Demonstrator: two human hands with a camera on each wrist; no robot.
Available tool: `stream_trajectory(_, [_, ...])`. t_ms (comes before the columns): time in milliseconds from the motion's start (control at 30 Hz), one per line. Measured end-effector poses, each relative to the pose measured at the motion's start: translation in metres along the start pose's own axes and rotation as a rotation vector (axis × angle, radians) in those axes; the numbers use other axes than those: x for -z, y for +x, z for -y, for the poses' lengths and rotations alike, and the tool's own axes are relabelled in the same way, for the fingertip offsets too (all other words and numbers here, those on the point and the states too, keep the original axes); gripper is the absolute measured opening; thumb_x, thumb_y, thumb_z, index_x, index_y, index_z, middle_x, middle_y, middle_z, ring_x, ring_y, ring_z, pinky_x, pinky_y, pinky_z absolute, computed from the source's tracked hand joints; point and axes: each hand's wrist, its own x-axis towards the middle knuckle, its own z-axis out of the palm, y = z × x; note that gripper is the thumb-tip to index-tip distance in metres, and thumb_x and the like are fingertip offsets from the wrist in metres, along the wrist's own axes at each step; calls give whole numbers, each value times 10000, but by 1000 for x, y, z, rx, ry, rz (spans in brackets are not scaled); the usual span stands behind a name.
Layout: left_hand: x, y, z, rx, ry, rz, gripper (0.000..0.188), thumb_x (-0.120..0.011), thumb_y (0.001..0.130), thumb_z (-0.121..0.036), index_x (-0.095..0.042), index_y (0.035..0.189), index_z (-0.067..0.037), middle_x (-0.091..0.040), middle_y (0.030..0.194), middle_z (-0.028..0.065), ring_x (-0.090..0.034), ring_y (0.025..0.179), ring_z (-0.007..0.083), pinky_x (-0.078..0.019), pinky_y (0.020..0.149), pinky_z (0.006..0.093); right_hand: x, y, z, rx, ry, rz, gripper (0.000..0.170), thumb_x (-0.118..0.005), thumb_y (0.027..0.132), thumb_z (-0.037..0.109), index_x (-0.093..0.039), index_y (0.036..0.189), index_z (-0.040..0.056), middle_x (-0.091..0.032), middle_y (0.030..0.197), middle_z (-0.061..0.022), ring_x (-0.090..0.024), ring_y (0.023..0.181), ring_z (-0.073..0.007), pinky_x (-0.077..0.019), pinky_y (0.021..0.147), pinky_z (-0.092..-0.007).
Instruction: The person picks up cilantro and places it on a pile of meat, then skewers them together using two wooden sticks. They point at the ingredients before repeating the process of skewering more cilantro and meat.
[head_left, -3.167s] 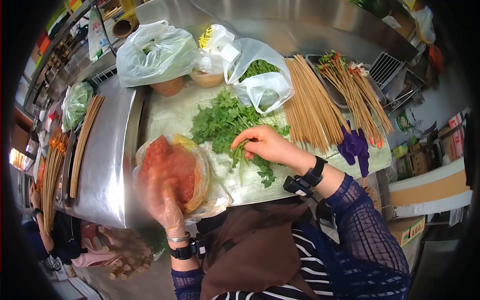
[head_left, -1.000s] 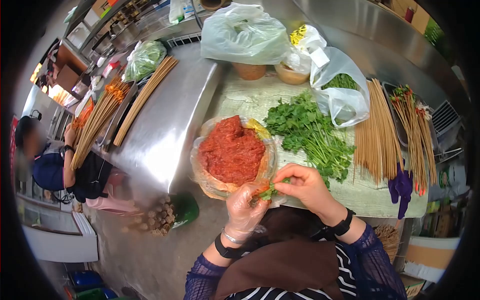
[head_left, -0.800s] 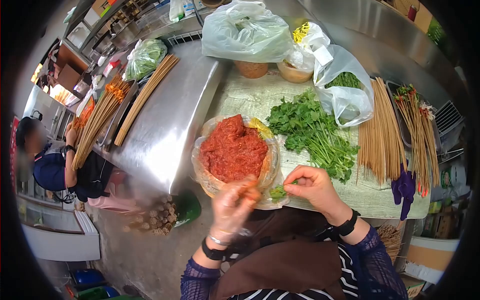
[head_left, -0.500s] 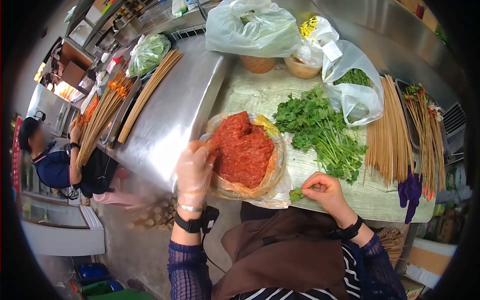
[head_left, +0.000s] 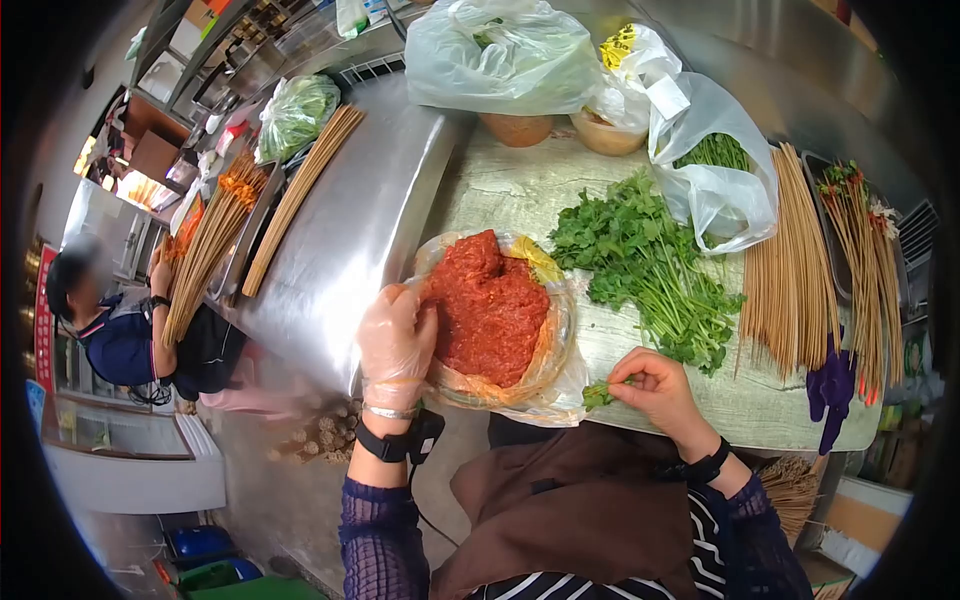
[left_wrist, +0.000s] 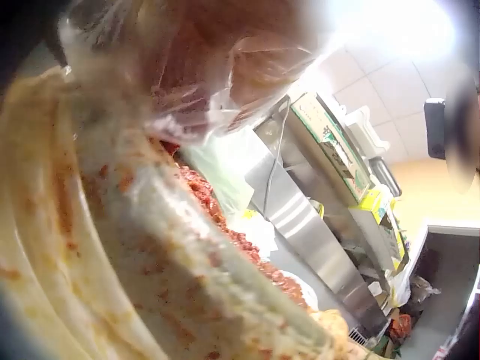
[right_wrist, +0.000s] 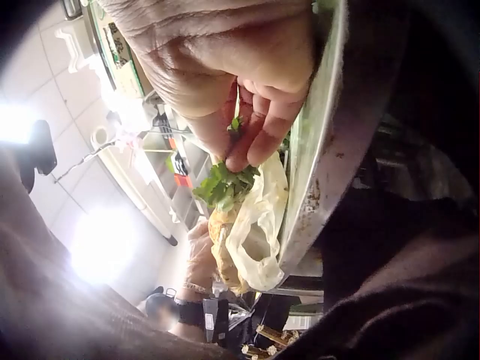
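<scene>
In the head view, a lined bowl of red minced meat (head_left: 490, 310) stands at the front left of the light board. My left hand (head_left: 395, 335), in a clear plastic glove, rests at the bowl's left rim with bent fingers against the meat. Whether it grips some of the meat I cannot tell. My bare right hand (head_left: 655, 390) pinches a small cilantro sprig (head_left: 597, 396) between thumb and fingers near the board's front edge. Its leaves (right_wrist: 225, 184) stick out past the fingertips in the right wrist view. Behind that hand lies a heap of cilantro (head_left: 650, 265).
Wooden skewers (head_left: 790, 270) lie right of the cilantro, beside a tray of loaded skewers (head_left: 865, 260). Plastic bags (head_left: 500, 60) and a tub (head_left: 608, 130) stand at the back. Purple gloves (head_left: 832, 390) hang at the right edge. Another person (head_left: 125, 330) works at the far left.
My hands met at the bowl's front with greens between them, then parted. The left moved to the bowl's left rim; the right drew slightly rightward, still pinching the cilantro sprig.
</scene>
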Motion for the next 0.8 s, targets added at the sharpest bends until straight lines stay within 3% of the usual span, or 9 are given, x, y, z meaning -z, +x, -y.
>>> stream_trajectory(100, [8,-2,-4,-52,27,-67,226,-645,720,7,-669,938,-46,-632,847,126,-628,736,275,-501,664,334,0,-1,-2,-5,13,0,110,-675,781,-59,-624,843,16,-575,887,-23,-524,743,-57,-425,641,-188])
stream_trajectory(233, [29,2,-13,70,-28,-31,217,-631,742,57,-661,945,-12,-618,830,100,-620,723,177,-492,654,263,0,0,-2,-14,17,4,108,-669,784,-63,-622,845,12,-574,895,-27,-531,751,-63,-433,654,-193])
stream_trajectory(367, [13,-4,6,201,-745,-16,105,-609,766,67,-623,858,19,-599,881,56,-587,742,123,-481,686,225,-1,2,5,-7,29,11,113,-663,783,-75,-619,852,3,-572,904,-35,-542,767,-78,-444,675,-202])
stream_trajectory(500, [19,-10,-2,496,-1266,222,182,-590,833,17,-512,991,-28,-618,862,90,-525,596,79,-440,523,190,-2,1,2,2,62,13,118,-659,783,-84,-618,856,-1,-570,914,-43,-550,783,-88,-453,690,-210])
stream_trajectory(533, [16,-10,-7,538,-1346,208,133,-576,851,13,-529,972,-15,-649,893,152,-516,524,76,-420,470,176,-2,-1,2,-1,58,12,119,-658,783,-86,-617,857,-2,-569,916,-44,-551,786,-90,-455,692,-211])
stream_trajectory(633, [5,-18,-11,654,-1316,131,92,-574,880,-48,-555,953,4,-664,838,155,-531,486,101,-428,432,184,1,-1,1,-14,18,17,115,-660,785,-79,-617,855,1,-568,915,-42,-549,789,-91,-453,692,-212])
stream_trajectory(800, [-3,-22,-9,678,-1384,101,207,-569,898,-65,-560,1078,36,-675,869,163,-559,505,123,-474,477,240,1,-1,5,-21,0,22,109,-669,787,-62,-617,856,5,-568,905,-34,-540,781,-84,-446,681,-210])
